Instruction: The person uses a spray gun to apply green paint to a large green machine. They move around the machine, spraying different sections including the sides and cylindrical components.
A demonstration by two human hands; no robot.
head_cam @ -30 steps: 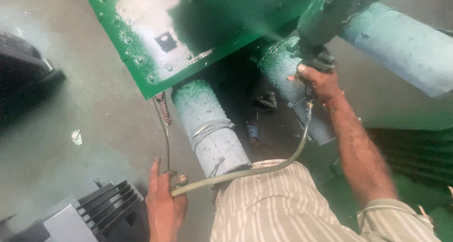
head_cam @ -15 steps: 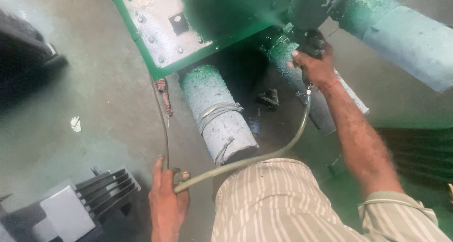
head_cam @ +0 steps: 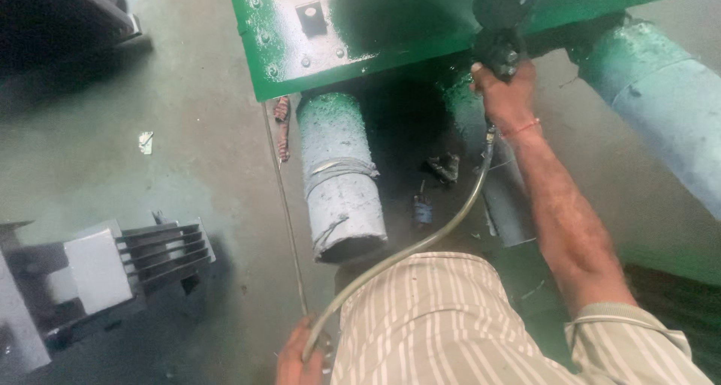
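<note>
- The right hand [head_cam: 505, 92] was closed around the grip of a dark spray gun [head_cam: 497, 24], held up against the wet green plate [head_cam: 360, 36] at the top of the view.
- A pale hose [head_cam: 420, 246] ran from the bottom of the gun in a long curve down to the left hand [head_cam: 297, 359], low in the view beside the striped shirt [head_cam: 443, 325].
- The left hand was curled around the hose; a thin rod [head_cam: 284, 205] ended close by it, and whether the fingers touched the rod could not be told.
- The hose looked soft and bendy, light, likely to kink if pulled tight; it seemed best held loosely along its length.
- The gun looked rigid, probably slick with paint, best held by its handle.
- A grey paint-flecked cylinder [head_cam: 342, 182] lay on the floor [head_cam: 188, 152] below the plate; a finned grey motor [head_cam: 113, 268] sat at the left.
</note>
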